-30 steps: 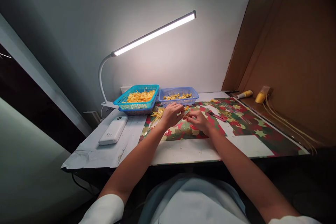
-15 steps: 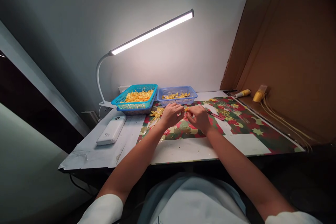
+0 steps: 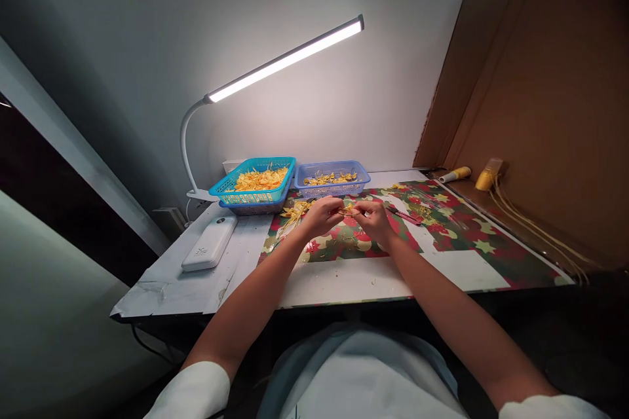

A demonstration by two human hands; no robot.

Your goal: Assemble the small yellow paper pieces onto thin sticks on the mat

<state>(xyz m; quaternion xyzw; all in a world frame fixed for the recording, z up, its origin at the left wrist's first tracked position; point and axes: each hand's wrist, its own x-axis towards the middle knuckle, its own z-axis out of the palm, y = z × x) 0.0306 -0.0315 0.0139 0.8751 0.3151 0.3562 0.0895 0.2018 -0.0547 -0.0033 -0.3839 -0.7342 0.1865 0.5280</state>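
Note:
Between my two hands is a small yellow ribbon piece (image 3: 348,210) with a thin loop, too small to make out in detail. My left hand (image 3: 324,216) pinches its left side, fingers closed. From the right, my right hand (image 3: 375,219) pinches the other side with thumb and fingers. Both hands are above the camouflage-patterned sheet (image 3: 354,249). Just left of my left hand lies a bunch of yellow ribbon strips (image 3: 295,213), partly hidden by that hand. A red-handled slim tool (image 3: 405,216) rests to the right of my right hand.
A teal basket (image 3: 221,191) of yellow pieces stands at the back, beside a purple-blue basket (image 3: 331,190) holding finished-looking small yellow pieces. A white power bank (image 3: 209,243) lies left. The lamp (image 3: 285,62) hangs overhead. Cardboard (image 3: 540,98) and a yellow cord spool (image 3: 486,177) are right.
Both hands stay close together but have turned slightly, and the loop of the ribbon piece now looks flatter between the fingers. The baskets and tools have not moved.

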